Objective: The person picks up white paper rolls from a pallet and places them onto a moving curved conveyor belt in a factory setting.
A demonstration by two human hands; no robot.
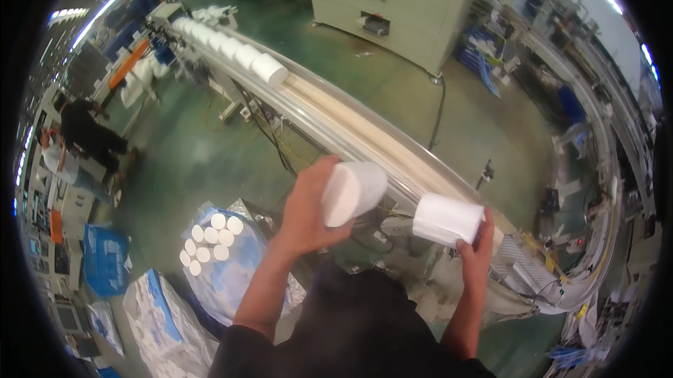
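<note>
My left hand [306, 211] is wrapped round a white paper roll [361, 189], tilted so that its flat round end shows toward the lower left. My right hand [478, 252] grips the right end of a second white paper roll [446, 218], which lies nearly level at the near edge of a long conveyor [371, 129]. Both rolls are in front of my body; whether the right one touches the conveyor, I cannot tell. Farther up the belt, several more rolls [268, 70] lie end to end in a line.
A plastic bag [231, 294] with several white rolls stands at my lower left, beside another white and blue bag [165, 329]. Behind them is a blue crate [105, 259]. Two people [87, 133] are at the far left. A large pale machine cabinet [385, 14] stands across the conveyor.
</note>
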